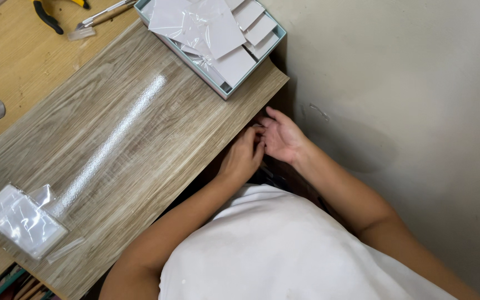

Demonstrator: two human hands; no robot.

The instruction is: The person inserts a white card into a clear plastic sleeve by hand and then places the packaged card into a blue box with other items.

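- Hands meet just off the near edge of the wood-grain board (pixel 140 139), below table level, close to the wall (pixel 406 111).
- Left hand (pixel 243 158): fingers curled narrow, tips pressed against the right hand; what they pinch, if anything, cannot be told.
- Right hand (pixel 281 136): palm up, fingers loosely half-open, cupping toward the left fingertips.
- Step in hand, as judged: small fingertip work between both hands, away from the board.
- Pale box (pixel 276 41) of white cards and clear sleeves sits at the board's far corner, near the hands.
- Clear bagged card stack (pixel 20 222) lies well apart, at the board's left end.
- Next move would call for a fine pinch grip, unseen detail permitting.
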